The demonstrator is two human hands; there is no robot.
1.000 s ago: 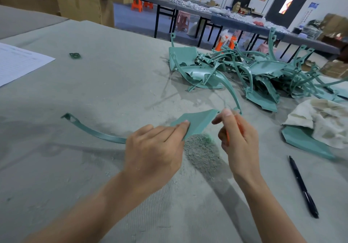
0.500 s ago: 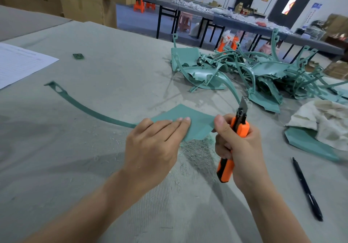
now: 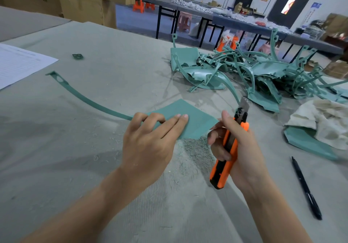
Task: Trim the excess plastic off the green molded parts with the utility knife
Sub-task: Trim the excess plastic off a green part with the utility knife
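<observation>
So the left hand has a pinch grip on the green part, strap trailing off to its left. The right hand has its grip wrapped round the utility knife, blade up beside the panel's corner. Between cuts, I reckon; next, blade onto that edge.

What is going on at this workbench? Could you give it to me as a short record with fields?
Part held: green molded part, in the left hand, fingers on top of its flat panel
Tool: orange utility knife, gripped by the right hand
Cutting edge: blade extended, pointing up, apart from the held part
Waiting: pile of green molded parts, farther back on the right
Below the hands: shavings
Lying nearby: pen, cloth, paper sheet
</observation>
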